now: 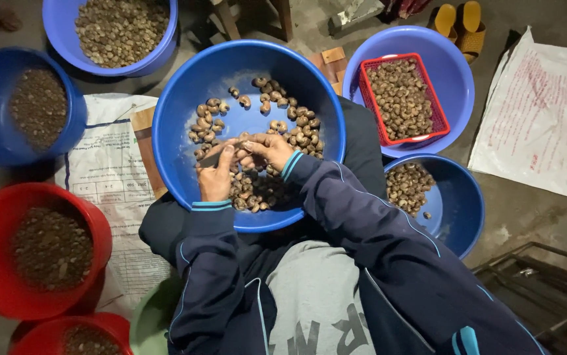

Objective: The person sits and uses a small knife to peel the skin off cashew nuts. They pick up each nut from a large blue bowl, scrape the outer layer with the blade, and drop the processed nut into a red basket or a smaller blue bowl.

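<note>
A small home workshop for sorting nuts by hand is shown. Plastic basins (247, 131) full of nuts are set directly on a bare concrete floor (533, 217). Printed sacks (543, 115) are spread on the floor, and yellow sandals (461, 23) are left near the top edge.

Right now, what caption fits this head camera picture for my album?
Both hands, left hand and right hand, work on a cashew over a blue basin of nuts.
</note>
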